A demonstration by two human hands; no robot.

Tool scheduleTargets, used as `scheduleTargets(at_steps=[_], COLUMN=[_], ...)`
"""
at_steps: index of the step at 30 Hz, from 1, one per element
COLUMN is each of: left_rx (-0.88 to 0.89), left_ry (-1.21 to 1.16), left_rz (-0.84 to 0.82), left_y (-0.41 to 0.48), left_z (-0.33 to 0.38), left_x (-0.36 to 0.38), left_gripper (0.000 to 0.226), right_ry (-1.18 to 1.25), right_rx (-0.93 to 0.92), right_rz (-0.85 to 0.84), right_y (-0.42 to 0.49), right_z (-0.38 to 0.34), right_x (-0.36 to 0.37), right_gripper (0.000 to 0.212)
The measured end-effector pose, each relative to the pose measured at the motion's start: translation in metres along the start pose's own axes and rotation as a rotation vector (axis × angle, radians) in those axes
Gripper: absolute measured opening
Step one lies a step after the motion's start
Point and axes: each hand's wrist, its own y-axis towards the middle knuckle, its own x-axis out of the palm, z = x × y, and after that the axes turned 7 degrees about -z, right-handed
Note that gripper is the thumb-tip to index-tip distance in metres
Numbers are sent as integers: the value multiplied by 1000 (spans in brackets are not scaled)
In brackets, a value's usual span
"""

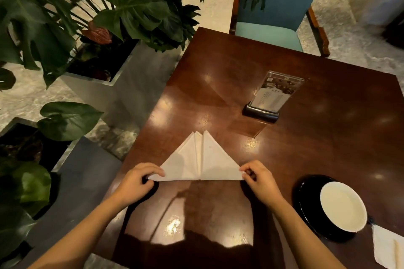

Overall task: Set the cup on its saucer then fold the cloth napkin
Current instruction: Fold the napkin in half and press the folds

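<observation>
A white cloth napkin lies on the dark wooden table, folded into a triangle with its peak pointing away from me and a seam down the middle. My left hand pinches the napkin's left corner. My right hand pinches its right corner. The straight folded edge runs between both hands. To the right, a cup with a white inside stands on its black saucer.
A clear menu stand on a black base stands beyond the napkin. A paper napkin with a wooden stick lies at the lower right. A teal chair faces the table's far side. Grey planters with large-leaved plants line the left.
</observation>
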Motion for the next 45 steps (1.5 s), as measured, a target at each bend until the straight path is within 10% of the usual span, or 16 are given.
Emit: scheduleTargets(at_steps=[16,28,45], left_rx=[-252,-155,-191], left_ry=[74,-55,137], left_rz=[259,369,343], left_y=[104,103,117], left_z=[64,58,53], left_x=[38,48,55], left_gripper=[14,14,30], right_ry=[30,54,-55], right_rx=[48,-25,68], right_rz=[56,330,289], right_y=[109,107,130], right_z=[-74,-89,-85], right_x=[42,51,69], right_gripper=[14,13,10])
